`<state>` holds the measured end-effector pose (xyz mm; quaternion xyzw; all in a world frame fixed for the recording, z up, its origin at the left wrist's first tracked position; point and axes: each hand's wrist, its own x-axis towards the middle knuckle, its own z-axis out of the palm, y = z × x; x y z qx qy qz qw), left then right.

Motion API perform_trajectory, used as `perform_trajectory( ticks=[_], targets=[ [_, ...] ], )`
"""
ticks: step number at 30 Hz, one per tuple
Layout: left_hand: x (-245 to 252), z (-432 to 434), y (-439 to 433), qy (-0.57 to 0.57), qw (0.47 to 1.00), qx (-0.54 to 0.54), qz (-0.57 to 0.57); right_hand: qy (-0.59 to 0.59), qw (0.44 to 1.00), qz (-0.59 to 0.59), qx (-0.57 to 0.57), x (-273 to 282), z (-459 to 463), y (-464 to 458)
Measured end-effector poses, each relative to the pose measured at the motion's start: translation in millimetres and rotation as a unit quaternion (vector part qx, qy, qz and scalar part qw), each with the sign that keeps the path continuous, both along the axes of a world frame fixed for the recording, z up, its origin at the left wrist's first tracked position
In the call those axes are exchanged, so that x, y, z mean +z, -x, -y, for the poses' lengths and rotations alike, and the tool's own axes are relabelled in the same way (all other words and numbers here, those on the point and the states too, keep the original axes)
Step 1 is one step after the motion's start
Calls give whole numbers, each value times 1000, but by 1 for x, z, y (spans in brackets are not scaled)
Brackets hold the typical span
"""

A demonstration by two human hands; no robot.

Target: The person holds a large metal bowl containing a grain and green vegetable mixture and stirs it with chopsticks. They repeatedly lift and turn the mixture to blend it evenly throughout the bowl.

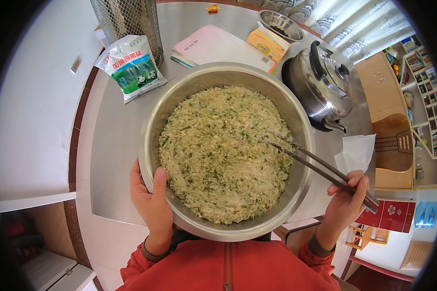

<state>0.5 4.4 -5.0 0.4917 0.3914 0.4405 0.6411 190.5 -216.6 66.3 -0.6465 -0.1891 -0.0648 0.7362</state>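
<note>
A large stainless steel bowl (228, 69) stands at the table's near edge, holding a crumbly pale yellow mixture (222, 156) flecked with chopped greens. My left hand (154, 202) grips the bowl's left rim, its thumb over the top and the fingers outside. In my right hand (349, 198), at the bowl's lower right, is a pair of dark chopsticks (324, 172). Their tips are spread slightly apart and touch the right part of the mixture, with some of it stuck to them.
A salt packet (134, 69) and a wire mesh basket (131, 18) are at the back left. Behind the bowl lie notebooks (218, 45) and a yellow package (267, 43), near a small metal bowl (282, 25). A steel kettle (322, 83) and white paper (355, 152) sit to the right.
</note>
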Motion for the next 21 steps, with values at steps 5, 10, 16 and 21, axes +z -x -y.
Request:
perform_trajectory(
  ticks=[5,10,16,21],
  targets=[
    [0,0,0,-14,1000,-7,6,68,995,61,42,3,-14,16],
    [-1,0,0,-19,1000,-6,12,115,988,92,40,-1,-29,23],
    [-1,-1,0,-20,1000,-9,6,137,981,125,55,-3,-32,23],
    [-1,-1,0,-27,1000,-7,-8,91,994,56,35,0,-27,15]
  ],
)
